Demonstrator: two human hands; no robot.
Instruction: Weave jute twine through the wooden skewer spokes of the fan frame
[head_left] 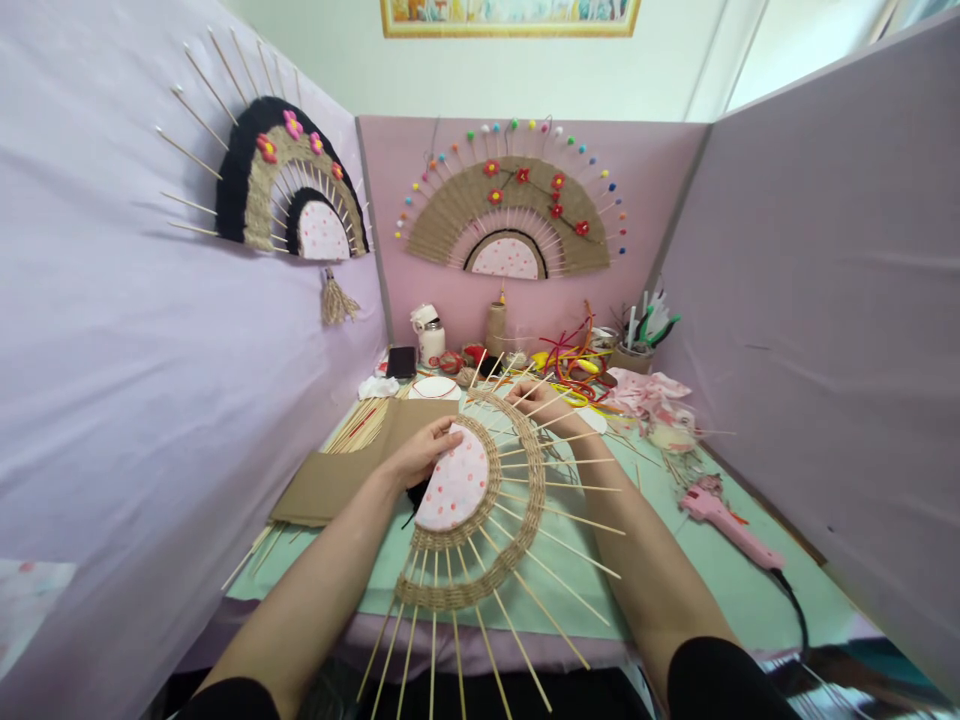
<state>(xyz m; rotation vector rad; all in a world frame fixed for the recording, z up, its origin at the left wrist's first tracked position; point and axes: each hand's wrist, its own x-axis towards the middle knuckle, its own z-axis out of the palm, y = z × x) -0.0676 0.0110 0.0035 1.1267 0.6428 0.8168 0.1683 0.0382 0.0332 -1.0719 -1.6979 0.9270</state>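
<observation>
A half-round woven fan (459,480) is held tilted over the table, its thin wooden sticks spreading right and down. Its centre is a white half disc with pink dots, ringed by two bands of woven jute twine (534,500). My left hand (429,452) grips the straight edge of the half disc, thumb on top. At the fan's far end my right hand (536,400) is closed near the outer band and the sticks, its fingers pinched together; what exactly they pinch is too small to make out. Loose twine (559,462) hangs beside my right forearm.
Brown cardboard (330,485) and a bundle of sticks (360,425) lie at left. A pink glue gun (731,525) with a black cord rests at right. Yarn, red and yellow pipe cleaners (577,365) and a tool pot (631,357) line the back. Finished fans (450,215) hang on the partitions.
</observation>
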